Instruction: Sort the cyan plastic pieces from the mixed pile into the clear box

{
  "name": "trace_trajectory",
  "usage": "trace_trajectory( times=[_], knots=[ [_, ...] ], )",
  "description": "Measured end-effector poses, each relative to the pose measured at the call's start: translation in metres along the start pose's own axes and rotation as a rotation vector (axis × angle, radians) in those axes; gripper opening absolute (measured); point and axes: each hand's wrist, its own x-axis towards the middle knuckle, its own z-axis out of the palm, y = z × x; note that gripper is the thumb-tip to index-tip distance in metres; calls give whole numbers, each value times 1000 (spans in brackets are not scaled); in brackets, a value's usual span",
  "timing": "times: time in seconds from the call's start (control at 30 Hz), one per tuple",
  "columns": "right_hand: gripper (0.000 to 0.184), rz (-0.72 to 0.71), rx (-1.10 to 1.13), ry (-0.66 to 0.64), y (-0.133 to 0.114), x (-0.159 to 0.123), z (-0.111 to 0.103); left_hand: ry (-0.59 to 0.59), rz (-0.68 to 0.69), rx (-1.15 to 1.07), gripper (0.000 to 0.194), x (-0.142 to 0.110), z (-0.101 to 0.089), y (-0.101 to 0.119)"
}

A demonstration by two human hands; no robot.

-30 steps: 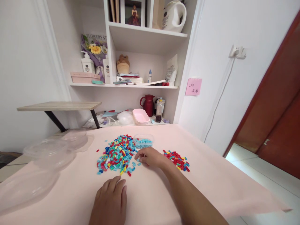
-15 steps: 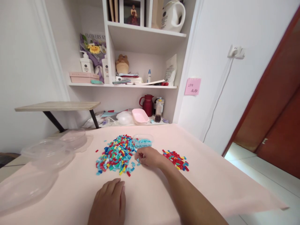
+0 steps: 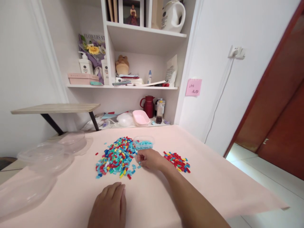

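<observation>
A large mixed pile of small plastic building bricks [image 3: 116,156] lies mid-table, red, light blue, yellow, green and dark blue. At its right edge is my right hand [image 3: 149,159], fingers curled and fingertips pinched together; whatever they hold is hidden. A few light-blue bricks [image 3: 134,166] lie loose by those fingertips. Just behind the hand stands a clear plastic tub [image 3: 143,138] containing light-blue bricks. Beyond my right wrist is a smaller, mostly red brick pile [image 3: 177,161]. My left hand [image 3: 109,204] rests flat on the cloth in front of the large pile, holding nothing.
Clear plastic containers [image 3: 47,155] stand along the left side of the pink tablecloth [image 3: 152,202]. At the back are a pink tray [image 3: 141,117], a red jug [image 3: 148,107] and a bottle of dark liquid [image 3: 159,112]. A small raised wooden shelf [image 3: 57,108] stands back left.
The whole view has shifted slightly, so things sit a little further left. My right hand stays by the pile with small finger movements. My left hand keeps its place on the cloth.
</observation>
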Motion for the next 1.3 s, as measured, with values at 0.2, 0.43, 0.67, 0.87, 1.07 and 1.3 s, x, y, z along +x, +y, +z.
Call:
trace_trajectory(
  times=[0.2,0.43,0.67,0.87,1.07,1.3],
  knots=[
    [11,8,216,314,2,7,-1,14,8,12,31,2,1,1],
    [20,217,284,778,21,15,-13,21,-8,12,29,0,4,2],
    [29,154,310,674,25,16,-14,-28,-56,-26,29,-6,13,-1],
    [31,104,355,610,21,17,-12,-83,-104,-36,30,-10,18,-3],
    [27,-45,423,406,5,13,-5,-32,-12,-6,29,-6,16,-8],
    [24,-60,366,306,-4,11,-3,-16,-36,9,32,-7,19,-8]
  ],
)
